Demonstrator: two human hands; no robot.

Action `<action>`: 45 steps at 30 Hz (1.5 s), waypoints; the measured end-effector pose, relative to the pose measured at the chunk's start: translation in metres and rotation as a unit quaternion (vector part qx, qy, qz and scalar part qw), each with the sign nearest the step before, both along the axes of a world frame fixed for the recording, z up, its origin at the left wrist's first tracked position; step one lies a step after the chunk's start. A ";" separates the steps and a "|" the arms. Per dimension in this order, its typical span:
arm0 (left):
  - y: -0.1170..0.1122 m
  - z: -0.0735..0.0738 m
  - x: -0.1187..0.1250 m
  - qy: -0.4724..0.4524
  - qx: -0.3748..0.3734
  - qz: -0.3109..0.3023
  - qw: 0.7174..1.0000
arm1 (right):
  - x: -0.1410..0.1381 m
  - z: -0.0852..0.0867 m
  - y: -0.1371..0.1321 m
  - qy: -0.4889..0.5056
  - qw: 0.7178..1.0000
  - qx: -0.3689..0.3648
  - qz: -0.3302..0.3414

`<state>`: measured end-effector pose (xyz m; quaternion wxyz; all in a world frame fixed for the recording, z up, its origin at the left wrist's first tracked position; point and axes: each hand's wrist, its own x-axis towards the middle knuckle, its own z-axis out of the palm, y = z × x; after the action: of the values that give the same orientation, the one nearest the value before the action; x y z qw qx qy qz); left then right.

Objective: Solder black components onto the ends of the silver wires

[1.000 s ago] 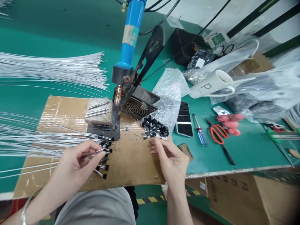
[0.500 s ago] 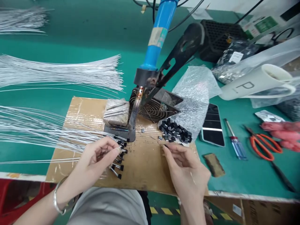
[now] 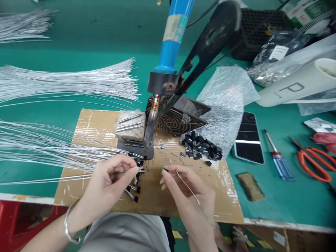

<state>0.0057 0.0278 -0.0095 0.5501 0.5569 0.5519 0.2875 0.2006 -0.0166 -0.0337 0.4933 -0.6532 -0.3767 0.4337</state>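
Observation:
My left hand (image 3: 112,183) is closed in a pinch on a white wire (image 3: 65,179), whose end pokes out past the fingertips. Beside it, several wires with small black ends (image 3: 135,199) lie on the cardboard. My right hand (image 3: 190,196) pinches a small black piece (image 3: 165,169) between thumb and forefinger, and a thin solder wire (image 3: 188,187) runs across its fingers. Above and between both hands stands a blue-handled soldering iron (image 3: 169,52) in a black holder, its bent tip pointing down. A pile of small black pieces (image 3: 202,146) lies beyond my right hand.
White wire bundles (image 3: 68,82) spread to the left. A stone-like block (image 3: 130,126) bears metal rods, and a fan (image 3: 175,122) sits behind the iron. Rightward are bubble wrap (image 3: 223,91), a phone (image 3: 249,140), a screwdriver (image 3: 280,162), orange-handled scissors (image 3: 315,164) and a mug (image 3: 296,84).
My right hand has moved left, nearer to my left hand, with the black piece in its fingers. The left hand has shifted slightly right. The camera view has shifted a little.

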 end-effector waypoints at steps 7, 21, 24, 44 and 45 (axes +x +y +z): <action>-0.007 -0.004 0.001 0.048 0.058 -0.007 0.997 | -0.014 0.009 0.000 0.086 0.993 -0.080 -0.022; -0.007 0.000 0.001 0.052 0.046 -0.017 0.997 | -0.015 0.004 0.001 0.126 0.989 -0.080 0.006; -0.006 0.000 0.001 0.038 0.043 -0.008 0.998 | -0.014 0.003 0.003 0.138 0.988 -0.056 0.039; -0.004 0.008 0.002 0.044 0.079 -0.020 0.996 | -0.025 -0.002 0.005 0.214 0.974 -0.032 0.068; -0.004 0.007 0.003 0.050 0.087 -0.023 0.995 | -0.026 -0.003 0.005 0.209 0.975 -0.028 0.068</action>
<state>0.0084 0.0234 -0.0023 0.4775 0.6290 0.5386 0.2937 0.1751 -0.0115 -0.0363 0.5123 -0.5345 -0.2967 0.6032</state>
